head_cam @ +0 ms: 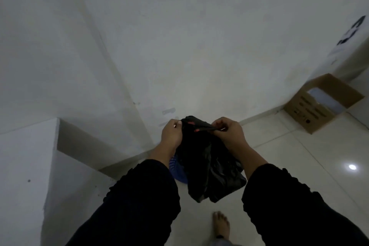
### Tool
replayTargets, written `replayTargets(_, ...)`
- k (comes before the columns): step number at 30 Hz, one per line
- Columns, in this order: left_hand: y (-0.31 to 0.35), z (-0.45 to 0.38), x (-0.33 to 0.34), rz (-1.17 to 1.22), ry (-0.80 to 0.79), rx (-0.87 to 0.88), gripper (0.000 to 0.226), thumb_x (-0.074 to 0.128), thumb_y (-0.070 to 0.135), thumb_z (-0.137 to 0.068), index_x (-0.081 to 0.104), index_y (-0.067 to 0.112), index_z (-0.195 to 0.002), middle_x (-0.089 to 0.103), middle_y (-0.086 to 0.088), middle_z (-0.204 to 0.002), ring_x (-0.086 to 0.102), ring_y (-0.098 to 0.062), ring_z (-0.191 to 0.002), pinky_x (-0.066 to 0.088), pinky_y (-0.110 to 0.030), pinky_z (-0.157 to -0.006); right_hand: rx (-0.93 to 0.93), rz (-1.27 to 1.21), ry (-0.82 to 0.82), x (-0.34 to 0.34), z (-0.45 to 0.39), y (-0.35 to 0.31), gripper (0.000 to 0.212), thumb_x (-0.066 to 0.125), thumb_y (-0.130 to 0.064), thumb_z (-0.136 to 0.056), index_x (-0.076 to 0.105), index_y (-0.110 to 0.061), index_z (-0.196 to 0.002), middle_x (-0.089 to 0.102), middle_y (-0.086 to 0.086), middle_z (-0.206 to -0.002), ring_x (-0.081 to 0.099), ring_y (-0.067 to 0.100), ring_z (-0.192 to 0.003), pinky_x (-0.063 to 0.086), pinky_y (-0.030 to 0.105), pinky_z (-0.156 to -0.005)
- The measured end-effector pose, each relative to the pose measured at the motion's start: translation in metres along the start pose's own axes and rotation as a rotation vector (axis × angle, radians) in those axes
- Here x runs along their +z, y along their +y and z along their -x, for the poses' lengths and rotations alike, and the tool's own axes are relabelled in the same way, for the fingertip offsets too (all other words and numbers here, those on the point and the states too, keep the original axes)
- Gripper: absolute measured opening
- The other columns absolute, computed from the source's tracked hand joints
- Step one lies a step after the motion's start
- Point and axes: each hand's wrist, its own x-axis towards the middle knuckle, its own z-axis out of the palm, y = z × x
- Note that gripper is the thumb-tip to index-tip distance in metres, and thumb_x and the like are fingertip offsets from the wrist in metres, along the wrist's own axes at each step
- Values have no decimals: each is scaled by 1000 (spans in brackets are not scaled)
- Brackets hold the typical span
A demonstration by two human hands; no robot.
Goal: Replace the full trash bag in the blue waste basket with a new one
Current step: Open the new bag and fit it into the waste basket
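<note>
While most of it hung in shadow, the black trash bag [207, 168] was held up at its top edge by both hands, drooping down between the forearms to a crumpled bottom near the floor. Left hand [172, 133] pinched the bag's top left corner, thumb on the plastic. Right hand [227, 132] gripped the top right, fingers curled round a twisted strip of the bag's mouth. Bag folds were hard to read, too dark; couldn't tell if the mouth was open. Blue waste basket [177, 168] sat behind and below the bag, only a mesh sliver showing at the bag's left side, rest hidden by bag and left sleeve [139, 195]. Right sleeve [289, 205] cut off at the frame's bottom edge. Bare foot [221, 225] on the tiled floor [299, 156] near, partly cut off. Cardboard box [321, 104] stood far right by the wall [179, 46], print on it unreadable. White ledge [26, 156] at left.
</note>
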Motion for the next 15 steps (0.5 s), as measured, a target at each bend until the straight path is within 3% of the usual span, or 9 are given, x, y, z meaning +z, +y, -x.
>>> replayTargets(3, 12, -20, 8, -73, 53, 65, 33, 41, 30, -102, 61, 3, -101, 61, -10, -95, 53, -21, -85, 42, -32, -75, -35, 38, -131, -22, -40, -1, 12, 79, -14, -76, 70, -21, -80, 70, 0, -71, 61, 12, -61, 49, 16, -59)
replayTargets(6, 21, -36, 9, -158, 71, 130, 44, 46, 35, -100, 58, -2, -79, 57, -13, -76, 52, -21, -74, 37, -31, -66, -99, 200, -185, -41, -79, 2, 12, 71, -14, -83, 64, -22, -87, 73, 3, -73, 58, 10, -58, 44, 23, -59)
replayTargets(8, 26, -45, 9, -198, 54, 127, 46, 47, 38, -99, 51, 3, -70, 51, -12, -71, 49, -20, -69, 33, -30, -63, -144, 267, -184, -47, -100, 3, 10, 68, -14, -85, 62, -23, -85, 72, 0, -78, 58, 8, -62, 42, 20, -59)
replayTargets(11, 29, -57, 8, -191, 79, 97, 50, 44, 40, -100, 56, -1, -74, 52, -10, -74, 53, -22, -74, 38, -32, -67, -207, 239, -159, -46, -119, 5, 6, 67, -15, -87, 70, -20, -89, 70, -10, -90, 62, 2, -85, 45, 14, -73)
replayTargets(13, 26, -62, 8, -145, 119, 61, 43, 42, 43, -100, 58, 8, -81, 49, 4, -74, 52, -17, -73, 43, -32, -69, -230, 233, -141, -42, -124, 6, 8, 68, -14, -87, 73, -19, -90, 68, -13, -90, 60, 0, -85, 44, 12, -75)
replayTargets(15, 23, -65, 8, -35, 157, -13, 42, 43, 46, -99, 59, 10, -82, 52, 1, -73, 55, -19, -70, 44, -28, -68, -236, 272, -147, -38, -127, 11, 9, 69, -11, -85, 73, -19, -86, 68, -10, -86, 60, 1, -80, 41, 4, -69)
